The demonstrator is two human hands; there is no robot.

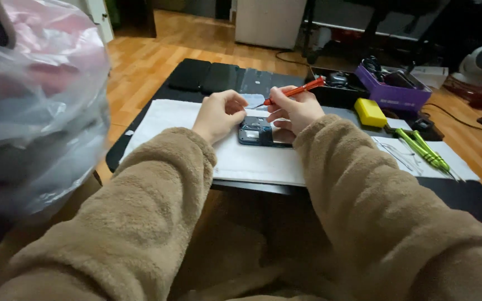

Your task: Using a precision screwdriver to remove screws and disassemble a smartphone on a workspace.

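Observation:
An opened smartphone [256,134] lies on a white mat [252,159] on a low black table [464,195]. My right hand [293,111] grips an orange-red screwdriver [299,90], its tip pointing down-left toward the phone's top. My left hand [219,114] rests curled beside the phone's left end, fingers near the screwdriver tip. Whether it pinches a small part is too small to tell. Both arms wear fuzzy tan sleeves.
Three dark phone panels [221,78] lie along the table's far edge. A yellow block [370,112], two green screwdrivers [422,149], a black tray [338,89] and a purple box [393,95] sit to the right. A plastic bag [34,106] fills the left.

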